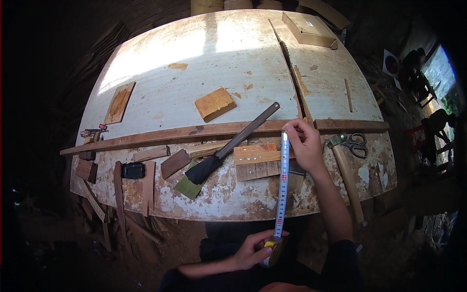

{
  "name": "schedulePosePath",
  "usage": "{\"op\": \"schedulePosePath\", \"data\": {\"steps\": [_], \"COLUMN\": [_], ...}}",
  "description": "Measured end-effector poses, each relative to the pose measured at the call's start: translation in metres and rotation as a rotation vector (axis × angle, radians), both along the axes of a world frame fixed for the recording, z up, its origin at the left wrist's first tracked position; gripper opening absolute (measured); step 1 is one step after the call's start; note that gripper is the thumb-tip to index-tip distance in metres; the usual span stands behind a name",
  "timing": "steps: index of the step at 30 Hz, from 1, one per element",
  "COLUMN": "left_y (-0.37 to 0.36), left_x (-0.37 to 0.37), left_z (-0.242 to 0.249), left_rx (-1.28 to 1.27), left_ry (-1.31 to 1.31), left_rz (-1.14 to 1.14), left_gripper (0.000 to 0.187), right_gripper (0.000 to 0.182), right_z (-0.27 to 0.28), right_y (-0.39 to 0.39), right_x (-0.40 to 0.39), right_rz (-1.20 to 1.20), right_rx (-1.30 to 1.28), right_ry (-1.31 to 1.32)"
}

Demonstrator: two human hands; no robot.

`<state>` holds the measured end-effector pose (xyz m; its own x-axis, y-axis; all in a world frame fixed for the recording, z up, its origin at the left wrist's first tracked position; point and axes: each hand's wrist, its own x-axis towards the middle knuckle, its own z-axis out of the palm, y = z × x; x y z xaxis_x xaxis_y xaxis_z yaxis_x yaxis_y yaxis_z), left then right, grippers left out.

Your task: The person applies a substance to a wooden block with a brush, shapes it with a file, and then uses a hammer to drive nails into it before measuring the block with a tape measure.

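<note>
A tape measure is drawn out between my two hands, its white blade (283, 194) running up from below the table's front edge. My left hand (249, 251) is closed around the yellow-marked case, under that edge. My right hand (305, 146) pinches the blade's free end between thumb and fingers, beside a long wooden bar (214, 130) lying across the table. Pieces of wood (257, 155) lie under and left of the blade. Left of these rests a long flat metal tool with a black handle (203, 170), on a green sheet (187, 188).
On the worn table (160, 102) lie a wooden block (215, 104), a thin board (119, 102), a cardboard box (309, 30) and a black case (133, 170). A hammer (348, 180) and scissors (357, 145) lie at right. Scrap wood (141, 228) hangs below the front left edge.
</note>
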<state>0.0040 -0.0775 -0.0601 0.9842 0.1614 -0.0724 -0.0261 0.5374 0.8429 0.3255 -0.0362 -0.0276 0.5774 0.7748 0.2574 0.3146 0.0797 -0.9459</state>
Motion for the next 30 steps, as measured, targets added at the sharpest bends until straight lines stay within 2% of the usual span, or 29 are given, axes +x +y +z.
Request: {"op": "schedulePosePath", "data": {"steps": [4, 7, 10, 13, 16, 22, 25, 30], "left_y": [0.004, 0.004, 0.004, 0.002, -0.001, -0.001, 0.000, 0.000], "left_x": [-0.003, -0.005, -0.008, -0.008, -0.009, -0.010, -0.010, -0.010], "left_z": [0.010, 0.009, 0.009, 0.013, 0.010, 0.007, 0.007, 0.006], "left_rx": [-0.062, -0.046, -0.069, -0.104, -0.107, -0.115, -0.112, -0.070], "left_ry": [0.022, 0.059, 0.092, 0.115, 0.117, 0.118, 0.117, 0.130], "left_rz": [0.080, 0.146, 0.137, 0.134, 0.138, 0.143, 0.152, 0.171], "left_gripper": [0.071, 0.072, 0.070, 0.068, 0.066, 0.064, 0.063, 0.063], "right_gripper": [0.021, 0.030, 0.048, 0.067, 0.083, 0.097, 0.098, 0.086], "right_z": [0.005, 0.012, 0.012, 0.018, 0.016, 0.027, 0.030, 0.026], "right_y": [0.001, -0.002, -0.001, -0.004, -0.007, -0.013, -0.015, -0.014], "right_x": [-0.002, -0.002, 0.002, -0.004, 0.001, 0.008, 0.007, 0.002], "right_rz": [-0.075, -0.027, 0.141, 0.223, 0.264, 0.401, 0.437, 0.424], "right_rx": [-0.010, -0.040, 0.023, -0.100, -0.196, -0.307, -0.323, -0.320], "right_ry": [-0.264, -0.451, -0.664, -0.759, -0.704, -0.669, -0.678, -0.671]}}
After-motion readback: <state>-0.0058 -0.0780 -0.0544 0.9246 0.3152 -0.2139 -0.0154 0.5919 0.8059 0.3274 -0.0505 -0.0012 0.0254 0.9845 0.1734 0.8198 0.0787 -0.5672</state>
